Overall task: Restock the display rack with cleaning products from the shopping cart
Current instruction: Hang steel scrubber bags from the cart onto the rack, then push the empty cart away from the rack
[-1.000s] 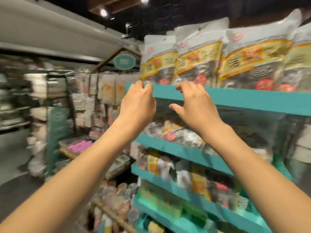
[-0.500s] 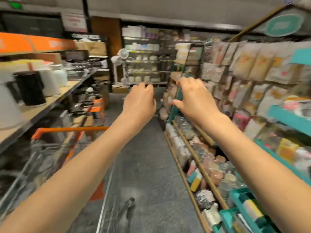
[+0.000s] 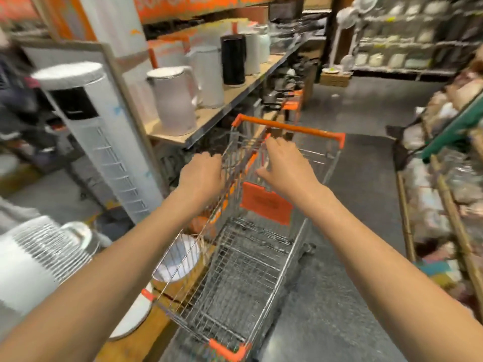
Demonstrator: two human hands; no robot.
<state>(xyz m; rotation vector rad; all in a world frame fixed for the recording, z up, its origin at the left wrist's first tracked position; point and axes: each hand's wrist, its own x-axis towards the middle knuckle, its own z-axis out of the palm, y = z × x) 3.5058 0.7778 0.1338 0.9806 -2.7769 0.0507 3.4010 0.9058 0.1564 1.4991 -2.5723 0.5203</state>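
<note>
Neither grip holds anything: left hand (image 3: 202, 176) curls loosely at the cart (image 3: 248, 259) rim, right hand (image 3: 286, 165) spreads open above its bare-looking basket, likely reaching for stock

Motion blur smears most of the scene. The orange sign (image 3: 193, 5) overhead is cut by the top edge and unreadable. Packets on the display rack (image 3: 444, 194) at right dissolve into pale shapes, their kind untellable. The shopping cart (image 3: 251, 259) loses its near corner to the bottom edge. The left hand (image 3: 201, 176) hides its fingertips behind the cart's wire side. A white fan (image 3: 34, 259) is cropped at left.
</note>
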